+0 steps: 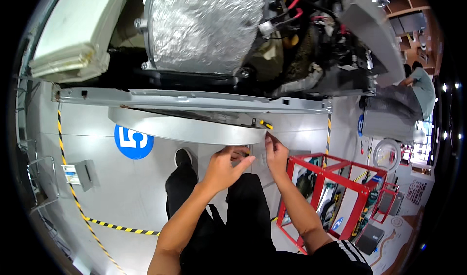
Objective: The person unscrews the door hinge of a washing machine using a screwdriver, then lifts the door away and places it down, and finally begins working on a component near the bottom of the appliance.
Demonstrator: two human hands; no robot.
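Note:
A long, curved silver-grey panel (189, 129) lies below the front rail of a large opened machine. My left hand (224, 167) is just below the panel, fingers curled and thumb stretched out. A small dark and yellow thing shows at its fingertips, too small to name. At the panel's right end, my right hand (276, 155) has its fingertips pinched together against the edge. Whatever they hold there, if anything, is hidden. A yellow and black handle (266, 124), like a screwdriver's, rests by the panel's right end, just above my right fingertips.
Above the panel runs a grey metal rail (194, 100). Behind it are a foil-covered housing (204, 27), loose wires and a white box (73, 36). A red-framed cart (362, 192) with tools stands close by my right arm. Another person (421, 92) is at the far right.

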